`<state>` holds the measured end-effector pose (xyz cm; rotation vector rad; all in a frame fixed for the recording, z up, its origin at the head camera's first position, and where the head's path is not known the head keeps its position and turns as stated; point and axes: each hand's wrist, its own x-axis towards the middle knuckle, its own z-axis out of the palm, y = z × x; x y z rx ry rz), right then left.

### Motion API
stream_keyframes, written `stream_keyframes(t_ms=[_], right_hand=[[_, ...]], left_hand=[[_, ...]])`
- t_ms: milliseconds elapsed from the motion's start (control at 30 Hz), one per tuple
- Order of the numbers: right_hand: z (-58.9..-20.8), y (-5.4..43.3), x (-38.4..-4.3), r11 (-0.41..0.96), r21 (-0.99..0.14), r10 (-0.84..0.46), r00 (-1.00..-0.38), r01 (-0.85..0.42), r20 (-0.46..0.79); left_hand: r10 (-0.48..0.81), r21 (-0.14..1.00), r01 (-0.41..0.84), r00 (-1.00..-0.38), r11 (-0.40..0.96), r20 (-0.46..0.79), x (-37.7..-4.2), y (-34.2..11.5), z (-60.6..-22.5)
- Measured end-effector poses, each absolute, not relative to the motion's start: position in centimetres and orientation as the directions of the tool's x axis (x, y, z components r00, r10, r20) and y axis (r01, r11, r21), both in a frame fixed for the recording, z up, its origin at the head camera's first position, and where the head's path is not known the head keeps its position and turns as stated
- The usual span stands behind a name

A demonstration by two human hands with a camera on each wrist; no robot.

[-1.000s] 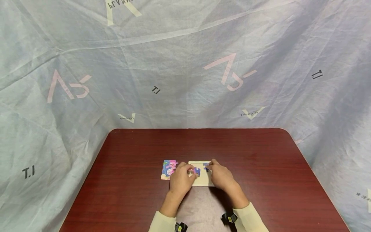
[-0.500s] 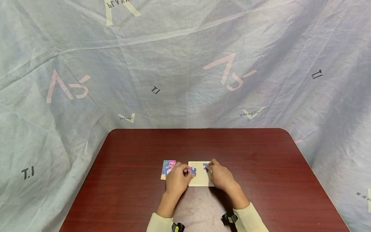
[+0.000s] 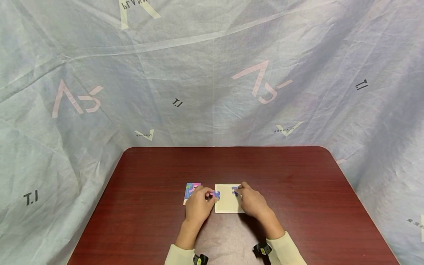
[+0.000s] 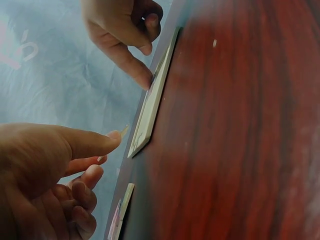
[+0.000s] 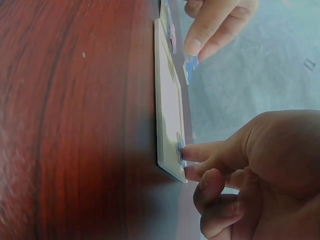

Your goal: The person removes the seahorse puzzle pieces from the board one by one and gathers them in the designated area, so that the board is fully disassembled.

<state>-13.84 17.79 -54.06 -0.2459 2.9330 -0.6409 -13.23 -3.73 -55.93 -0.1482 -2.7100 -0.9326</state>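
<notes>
Between the thumb and finger of my left hand (image 3: 197,208) is a blue and pink jigsaw piece (image 3: 216,195), raised above the left edge of a cream puzzle tray (image 3: 228,207). The right wrist view shows this jigsaw piece (image 5: 190,65) tilted and apart from the tray. My right hand (image 3: 254,201) rests at the tray's far right corner, an extended finger pressing a second blue jigsaw piece (image 3: 234,190) lying in it. The right hand's other fingers are curled in the right wrist view, and its fingertips partly cover that piece.
Left of the tray lies a colourful block of puzzle pieces (image 3: 190,189) with a pink figure, partly hidden behind my left hand. Everything rests on a dark red wooden table (image 3: 149,213). A grey printed cloth (image 3: 212,73) hangs behind and at the sides.
My left hand has moved left with the jigsaw piece, from over the tray to its left edge, covering more of the puzzle block. The right hand has stayed in place.
</notes>
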Motion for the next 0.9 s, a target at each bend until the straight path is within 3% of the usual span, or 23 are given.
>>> stream_keyframes(t_ms=[900], right_hand=[[-54.4, 17.9, -14.0, 0.894, -0.429, -0.182, -0.979, -0.128, -0.087]], left_hand=[[-0.057, 0.573, 0.101, -0.966, 0.814, 0.251, -13.7, -6.3, -56.4]])
